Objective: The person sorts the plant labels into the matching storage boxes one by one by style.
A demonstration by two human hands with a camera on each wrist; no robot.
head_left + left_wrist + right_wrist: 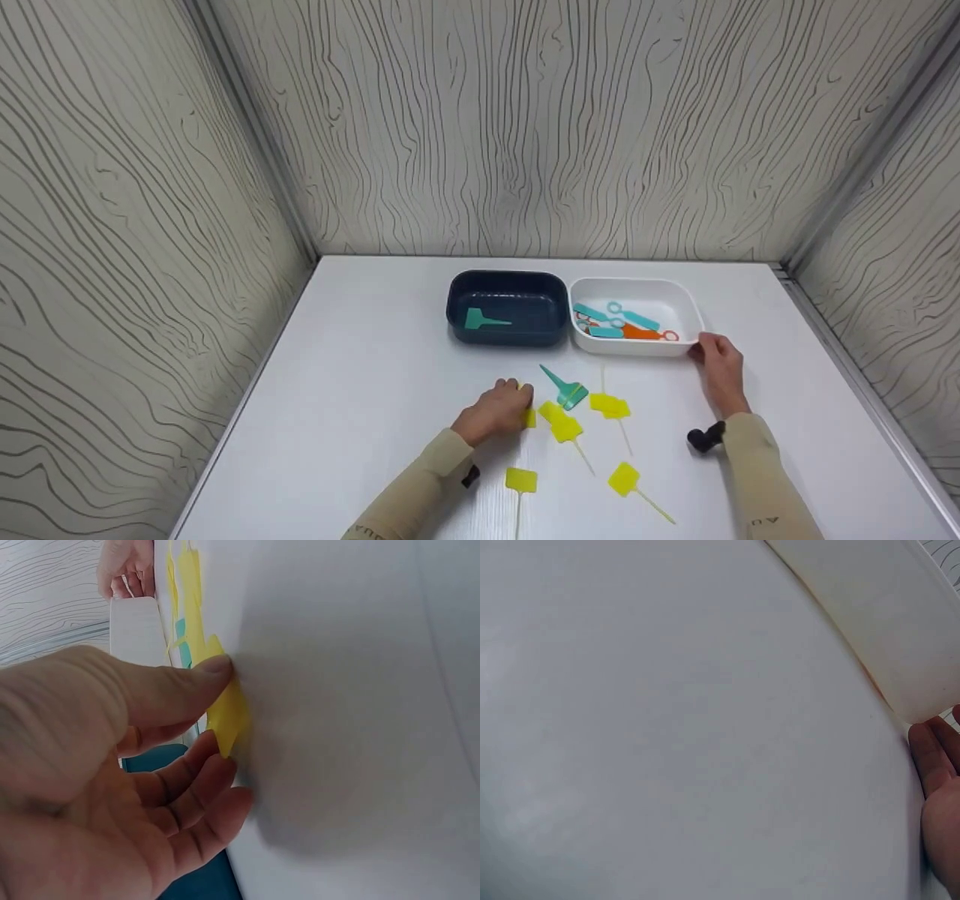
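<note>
My left hand (495,412) pinches a yellow plant label (229,716) low over the white table, thumb on one face and fingertips at its edge. Just right of it lie more yellow plant labels (566,428) with thin stems, and a green T-shaped plant label (568,393) with a yellow stem across it. My right hand (722,371) holds the front right corner of a white tub (637,347), its fingers low at the corner in the right wrist view. Inside the tub are turquoise tags (641,320) and orange tags (641,332) with ring ends.
A dark blue tub (507,337) stands left of the white one, close against it, with a green T-shaped label (477,319) inside. Nearer the front lie single yellow labels (521,480) on the table. Wood-patterned panels (510,150) enclose the back and sides.
</note>
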